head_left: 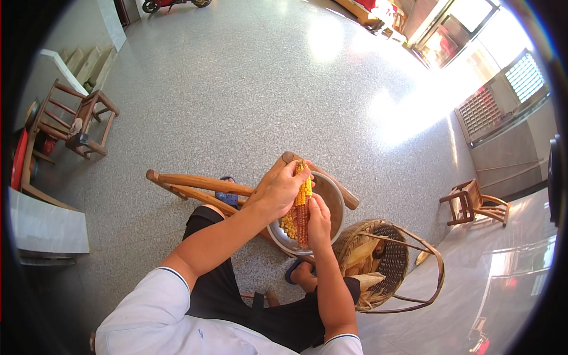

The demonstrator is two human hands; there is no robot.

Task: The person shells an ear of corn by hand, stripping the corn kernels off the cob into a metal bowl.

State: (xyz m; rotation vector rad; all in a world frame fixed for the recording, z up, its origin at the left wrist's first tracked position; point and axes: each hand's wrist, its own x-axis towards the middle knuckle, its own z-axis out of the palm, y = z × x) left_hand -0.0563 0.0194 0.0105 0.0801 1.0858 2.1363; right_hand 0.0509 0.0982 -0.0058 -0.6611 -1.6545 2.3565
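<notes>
Together, the left hand (285,190) and right hand (320,221) clasp a partly shelled corn cob (303,208) over a metal basin (337,206), the left near the yellow-kernelled top, the right along the bare reddish part; loose kernels (288,225) lie inside the basin.

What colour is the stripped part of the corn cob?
The stripped part is reddish brown, showing best in the head view.

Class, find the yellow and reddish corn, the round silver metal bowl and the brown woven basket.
Yellow and reddish corn (304,197): head view, yellow kernels.
Round silver metal bowl (335,208): head view, inner right wall.
Brown woven basket (396,260): head view, dark inner wall.
</notes>
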